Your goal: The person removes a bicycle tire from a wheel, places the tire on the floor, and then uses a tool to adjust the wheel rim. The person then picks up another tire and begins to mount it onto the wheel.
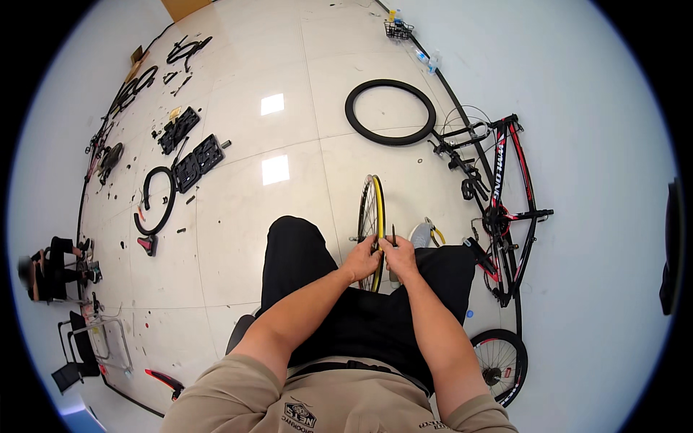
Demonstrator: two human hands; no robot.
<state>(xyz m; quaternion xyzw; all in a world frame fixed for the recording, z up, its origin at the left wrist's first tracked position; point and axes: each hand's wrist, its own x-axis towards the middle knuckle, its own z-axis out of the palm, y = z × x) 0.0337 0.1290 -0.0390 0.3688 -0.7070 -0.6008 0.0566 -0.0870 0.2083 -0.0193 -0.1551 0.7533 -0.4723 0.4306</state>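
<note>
A spoked wheel (370, 202) with a yellow strip (380, 206) round its rim stands upright between my knees. My left hand (362, 258) is closed on the rim from the left. From the right, my right hand (397, 257) grips the same rim, its thumb at the yellow strip; a thin dark object (393, 231) sticks up beside those fingers, too small to name. A grey shoe (420, 235) shows past my right knee, near a yellow-and-black item (437, 235).
Right: black tyre (390, 84), red-and-black bicycle frame (528, 177), rear wheel (514, 353), bottles (422, 56) along the wall. Left: black tool cases (198, 160), curved tyre (170, 202), saddle (147, 244), scattered bike parts (189, 49), seated person (52, 268), chair (85, 343).
</note>
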